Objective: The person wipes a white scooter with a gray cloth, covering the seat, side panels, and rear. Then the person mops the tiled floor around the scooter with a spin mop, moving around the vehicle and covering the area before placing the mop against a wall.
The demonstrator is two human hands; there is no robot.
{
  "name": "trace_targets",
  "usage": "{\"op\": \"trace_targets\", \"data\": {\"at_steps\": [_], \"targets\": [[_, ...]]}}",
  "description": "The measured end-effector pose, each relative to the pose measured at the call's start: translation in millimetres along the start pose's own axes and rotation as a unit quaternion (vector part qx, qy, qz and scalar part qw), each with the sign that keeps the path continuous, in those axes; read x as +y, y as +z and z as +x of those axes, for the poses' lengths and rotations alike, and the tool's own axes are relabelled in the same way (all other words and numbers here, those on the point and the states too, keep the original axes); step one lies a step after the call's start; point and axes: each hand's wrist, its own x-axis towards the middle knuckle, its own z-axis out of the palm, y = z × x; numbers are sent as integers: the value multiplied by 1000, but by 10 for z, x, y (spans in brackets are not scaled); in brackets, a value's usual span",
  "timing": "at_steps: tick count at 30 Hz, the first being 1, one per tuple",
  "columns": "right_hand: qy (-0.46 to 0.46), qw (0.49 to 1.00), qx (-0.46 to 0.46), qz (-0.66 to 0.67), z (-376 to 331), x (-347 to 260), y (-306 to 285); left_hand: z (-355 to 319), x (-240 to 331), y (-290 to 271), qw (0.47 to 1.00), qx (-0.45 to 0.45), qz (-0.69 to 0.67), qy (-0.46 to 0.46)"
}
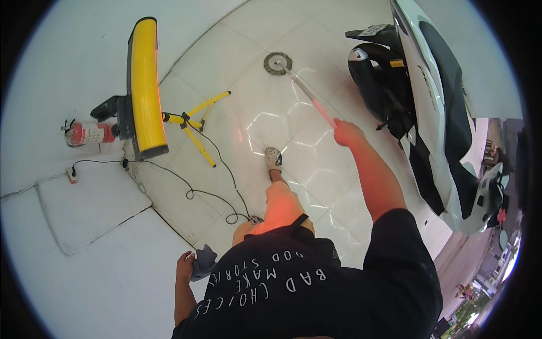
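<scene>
My right hand (348, 134) is closed around the end of a mop's pole (309, 95), with the arm stretched forward. At the pole's far end, the round grey mop head (278, 64) lies flat on the tiled floor. Low at my left side, my left hand (185, 264) grips a grey cloth (204, 263), and its fingers are partly hidden.
On the left stands a yellow lamp (148, 85) on a yellow tripod (195, 125), its black cable (192, 191) looping over the floor by my foot. A fire extinguisher (87, 134) is at the wall behind it. A white-and-black motor scooter (429, 101) stands right.
</scene>
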Motion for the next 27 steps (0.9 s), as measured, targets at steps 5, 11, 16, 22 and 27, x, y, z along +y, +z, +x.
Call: {"op": "trace_targets", "data": {"at_steps": [5, 11, 16, 22, 27], "targets": [[-3, 997, 24, 67, 1755, -704, -563, 60, 959, -72, 995, -48, 88, -17], [20, 996, -67, 48, 769, -364, 79, 63, 927, -249, 994, 22, -49, -90], [146, 974, -166, 51, -1501, 260, 372, -7, 610, -165, 983, -41, 39, -174], [136, 976, -157, 60, -1129, -83, 238, 483, 1014, -25, 981, -91, -51, -166], [104, 982, -101, 123, 745, -581, -185, 734, 1824, -92, 999, -36, 4, -23]]}}
